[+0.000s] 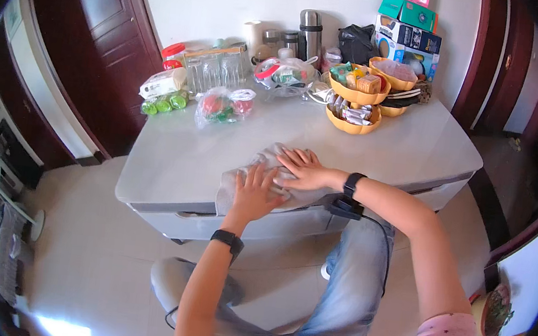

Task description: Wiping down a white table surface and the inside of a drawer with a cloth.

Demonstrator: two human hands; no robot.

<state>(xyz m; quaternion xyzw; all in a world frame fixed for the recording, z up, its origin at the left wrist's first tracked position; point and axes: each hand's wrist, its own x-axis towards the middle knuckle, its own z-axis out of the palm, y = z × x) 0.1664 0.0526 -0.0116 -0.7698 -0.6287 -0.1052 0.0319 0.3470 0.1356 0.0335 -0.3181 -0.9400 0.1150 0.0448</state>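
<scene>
A crumpled grey-beige cloth [229, 191] lies at the front edge of a glossy pale table [171, 158], one end hanging over the drawer front. My left hand [255, 191] rests flat on the cloth with fingers spread. Just right of it, my right hand [305, 171] presses on the cloth too, its fingers pointing left and away from me. Neither hand is closed around anything. Part of the cloth is hidden beneath both palms.
Along the table's back stand a rack of drinking glasses [215, 73], a steel vacuum flask [310, 39], yellow tiered snack bowls [352, 122] and stacked boxes [407, 37]. Bagged fruit [221, 106] and green-wrapped rolls [165, 104] sit at the left. A black cable [387, 259] hangs below my right wrist.
</scene>
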